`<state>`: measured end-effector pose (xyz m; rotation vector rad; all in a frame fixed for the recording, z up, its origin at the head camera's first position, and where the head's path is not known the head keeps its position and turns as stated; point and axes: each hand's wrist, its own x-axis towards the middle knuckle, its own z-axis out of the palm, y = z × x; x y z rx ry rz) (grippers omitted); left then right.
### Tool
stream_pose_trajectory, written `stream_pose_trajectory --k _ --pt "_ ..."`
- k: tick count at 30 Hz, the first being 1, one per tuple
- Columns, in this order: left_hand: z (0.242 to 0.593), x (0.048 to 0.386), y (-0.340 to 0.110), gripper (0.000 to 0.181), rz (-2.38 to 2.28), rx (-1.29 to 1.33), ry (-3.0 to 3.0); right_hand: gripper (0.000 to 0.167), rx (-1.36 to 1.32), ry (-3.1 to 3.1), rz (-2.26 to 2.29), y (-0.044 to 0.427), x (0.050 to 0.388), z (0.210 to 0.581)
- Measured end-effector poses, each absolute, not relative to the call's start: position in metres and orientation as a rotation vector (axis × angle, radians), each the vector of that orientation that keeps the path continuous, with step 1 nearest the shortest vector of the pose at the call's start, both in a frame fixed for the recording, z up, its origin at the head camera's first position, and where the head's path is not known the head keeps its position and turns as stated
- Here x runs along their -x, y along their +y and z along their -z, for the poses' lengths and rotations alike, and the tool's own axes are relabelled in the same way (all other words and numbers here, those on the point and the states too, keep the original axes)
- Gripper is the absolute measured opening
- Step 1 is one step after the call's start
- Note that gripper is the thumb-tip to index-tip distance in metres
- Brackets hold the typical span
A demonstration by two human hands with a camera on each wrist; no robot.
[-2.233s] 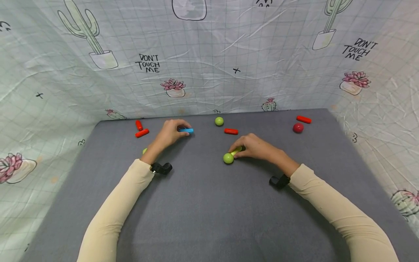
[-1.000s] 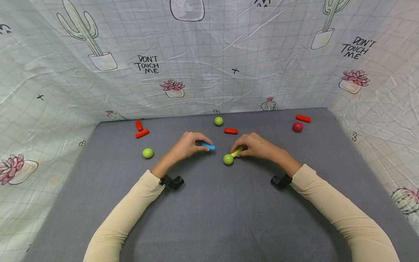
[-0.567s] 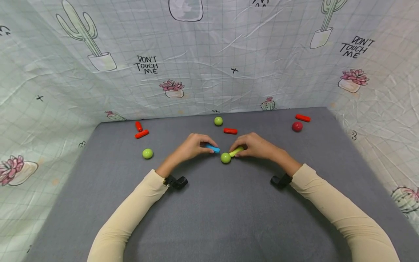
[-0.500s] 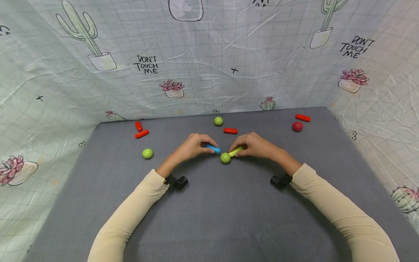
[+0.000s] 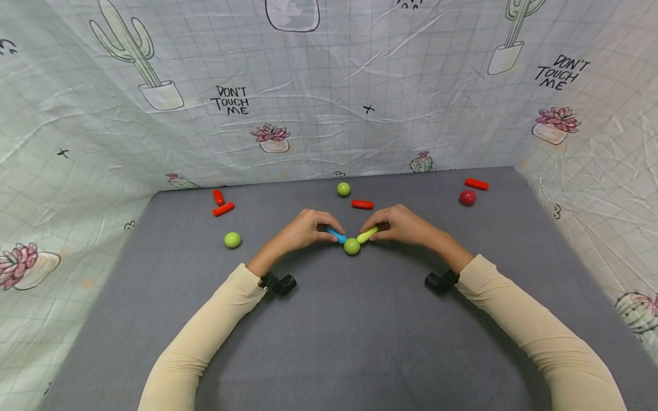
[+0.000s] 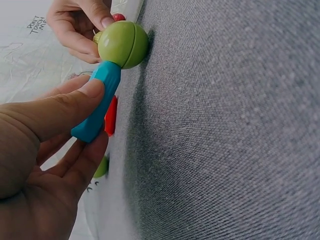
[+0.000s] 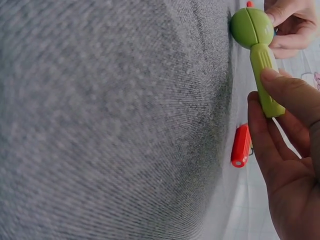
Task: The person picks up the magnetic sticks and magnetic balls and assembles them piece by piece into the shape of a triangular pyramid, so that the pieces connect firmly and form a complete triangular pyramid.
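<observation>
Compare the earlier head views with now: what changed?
The left hand carried the blue stick rightward and nearer the person, up to the green ball, which slid slightly left. The right hand kept hold of its yellow-green stick. Nothing was let go. Red sticks, red ball and other green balls stayed.

A ball (image 5: 352,246) is flanked by a left stick (image 5: 336,235) and right stick (image 5: 367,234); farther back on the desk (image 5: 329,342), another stick (image 5: 362,204) is placed.
</observation>
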<state>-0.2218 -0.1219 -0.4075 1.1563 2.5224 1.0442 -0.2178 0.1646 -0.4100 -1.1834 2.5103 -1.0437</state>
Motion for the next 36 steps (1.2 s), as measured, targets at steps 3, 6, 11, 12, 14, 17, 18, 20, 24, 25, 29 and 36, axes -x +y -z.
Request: stream_pose_trajectory --k 3,6,11,12,14,17,18,20,24,25,29,36 --pt "0.409 0.223 -0.122 0.019 -1.038 -1.161 2.521 0.025 1.194 2.515 1.045 0.164 0.218 0.410" --pt "0.409 0.225 -0.120 0.018 -1.031 -1.174 2.521 0.025 1.211 2.520 1.036 0.165 0.218 0.410" --pt "0.409 0.229 -0.114 0.018 -1.013 -1.224 2.506 0.025 1.234 2.523 1.010 0.166 0.217 0.409" --pt "0.409 0.229 -0.113 0.018 -1.007 -1.232 2.503 0.025 1.237 2.524 1.003 0.165 0.216 0.409" --pt "0.409 0.230 -0.110 0.019 -0.984 -1.243 2.512 0.025 1.243 2.526 0.985 0.165 0.216 0.410" --pt "0.409 0.229 -0.108 0.021 -0.959 -1.224 2.556 0.025 1.234 2.539 0.960 0.164 0.216 0.411" --pt "0.409 0.228 -0.107 0.022 -0.957 -1.209 2.577 0.024 1.224 2.545 0.955 0.164 0.215 0.411" --pt "0.409 0.224 -0.106 0.022 -0.963 -1.169 2.625 0.024 1.190 2.565 0.949 0.163 0.214 0.412" --pt "0.406 0.214 -0.103 0.019 -1.013 -1.058 2.707 0.024 1.106 2.612 0.973 0.161 0.212 0.412" --pt "0.405 0.211 -0.102 0.019 -1.026 -1.035 2.715 0.024 1.092 2.622 0.979 0.161 0.211 0.412" --pt "0.404 0.201 -0.099 0.021 -1.027 -0.970 2.712 0.023 1.072 2.633 0.993 0.157 0.210 0.412" --pt "0.405 0.191 -0.096 0.024 -0.995 -0.875 2.754 0.023 1.046 2.600 0.987 0.152 0.206 0.410"
